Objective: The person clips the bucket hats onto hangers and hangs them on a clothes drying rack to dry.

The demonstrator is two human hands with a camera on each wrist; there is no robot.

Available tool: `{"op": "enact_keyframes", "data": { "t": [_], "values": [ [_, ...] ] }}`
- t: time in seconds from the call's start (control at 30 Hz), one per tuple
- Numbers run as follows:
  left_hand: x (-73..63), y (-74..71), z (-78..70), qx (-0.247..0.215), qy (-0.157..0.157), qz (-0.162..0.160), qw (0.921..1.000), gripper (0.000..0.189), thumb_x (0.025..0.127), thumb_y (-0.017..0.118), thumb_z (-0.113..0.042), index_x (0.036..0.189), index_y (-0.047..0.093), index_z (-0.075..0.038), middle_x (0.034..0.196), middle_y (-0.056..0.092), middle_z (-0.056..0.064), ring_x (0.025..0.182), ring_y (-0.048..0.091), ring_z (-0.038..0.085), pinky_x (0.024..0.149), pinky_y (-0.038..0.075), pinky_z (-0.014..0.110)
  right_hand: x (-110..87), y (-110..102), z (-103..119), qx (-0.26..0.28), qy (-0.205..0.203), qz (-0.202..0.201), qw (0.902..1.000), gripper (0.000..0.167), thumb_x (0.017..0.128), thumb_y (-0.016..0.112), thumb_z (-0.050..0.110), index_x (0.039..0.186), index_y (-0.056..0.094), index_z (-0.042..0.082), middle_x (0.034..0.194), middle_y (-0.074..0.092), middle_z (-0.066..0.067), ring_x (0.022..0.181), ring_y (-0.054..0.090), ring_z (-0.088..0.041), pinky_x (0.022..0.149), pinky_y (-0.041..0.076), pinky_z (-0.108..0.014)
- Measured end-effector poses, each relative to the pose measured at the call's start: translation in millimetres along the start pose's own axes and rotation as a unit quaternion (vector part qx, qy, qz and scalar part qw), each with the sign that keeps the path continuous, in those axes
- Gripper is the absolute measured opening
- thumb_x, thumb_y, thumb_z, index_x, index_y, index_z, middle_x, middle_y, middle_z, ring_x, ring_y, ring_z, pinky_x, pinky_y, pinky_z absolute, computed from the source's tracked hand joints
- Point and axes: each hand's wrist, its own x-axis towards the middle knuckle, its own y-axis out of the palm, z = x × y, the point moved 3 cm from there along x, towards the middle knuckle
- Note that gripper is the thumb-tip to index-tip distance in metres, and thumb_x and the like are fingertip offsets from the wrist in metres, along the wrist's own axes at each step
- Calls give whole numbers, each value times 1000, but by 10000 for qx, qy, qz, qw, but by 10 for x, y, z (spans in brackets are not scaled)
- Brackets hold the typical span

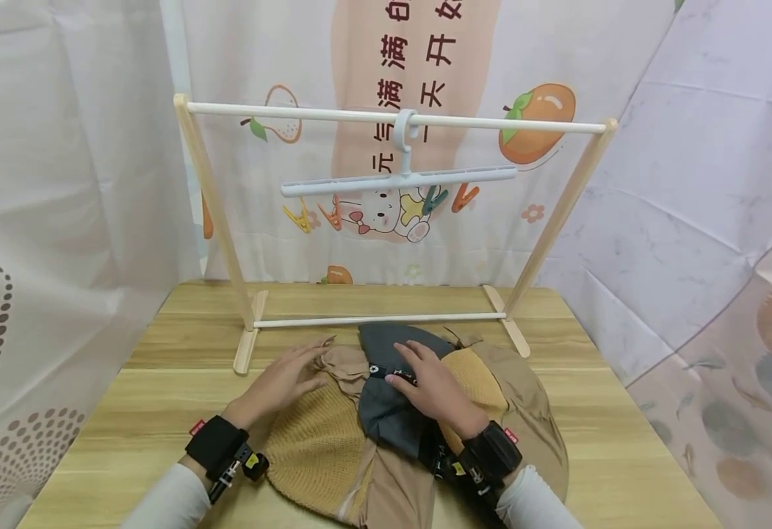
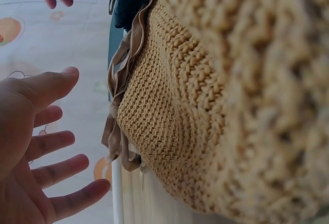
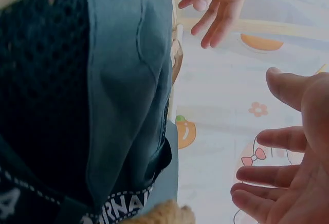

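Observation:
My left hand (image 1: 286, 378) is held over the left part of a pile of headwear, its fingers spread apart in the left wrist view and gripping nothing. Below it lies a mustard knitted hat (image 1: 316, 441) with tan gathered fabric (image 1: 349, 364) along its edge. A dark grey cloth hat (image 1: 386, 411) with a black lettered band sits in the middle of the pile. Over that grey hat is my right hand (image 1: 435, 389), thumb and fingers extended and holding nothing. To its right, more mustard knit (image 1: 474, 375) joins a wide tan cloth piece (image 1: 524, 404).
Behind the pile stands a wooden rack (image 1: 214, 198) with a white top bar (image 1: 280, 112). From the bar hangs a pale hanger (image 1: 359, 185), with coloured clips below it, including a yellow clip (image 1: 300, 218) and a green clip (image 1: 433, 200). Printed curtains surround the wooden table (image 1: 167, 382).

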Motion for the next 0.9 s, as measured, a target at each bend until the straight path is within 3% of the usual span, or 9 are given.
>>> {"op": "enact_keyframes", "data": {
  "t": [0.17, 0.5, 0.9],
  "values": [
    [-31, 17, 16, -32, -87, -30, 10000, 58, 92, 68, -30, 143, 49, -7, 149, 45, 21, 134, 45, 41, 107, 38, 58, -12, 39, 39, 23, -78, 103, 9999, 61, 97, 59, 39, 148, 42, 12, 151, 39, -22, 138, 39, -40, 104, 41, -56],
    [-68, 59, 28, 58, 110, 29, 9999, 53, 90, 70, -20, 139, 53, -6, 145, 48, 22, 131, 48, 41, 106, 42, 55, -27, 115, 95, 154, -140, 473, 9987, 64, 98, 57, 40, 151, 35, 12, 152, 37, -22, 138, 39, -41, 106, 39, -57],
    [-132, 58, 63, 358, 301, 29, 9989, 31, 87, 71, -13, 118, 68, -8, 125, 65, 13, 118, 58, 34, 100, 46, 52, -53, 183, 248, 277, -347, 658, 9968, 61, 99, 54, 42, 151, 36, 16, 150, 40, -19, 138, 40, -39, 106, 40, -54]
  ]
}}
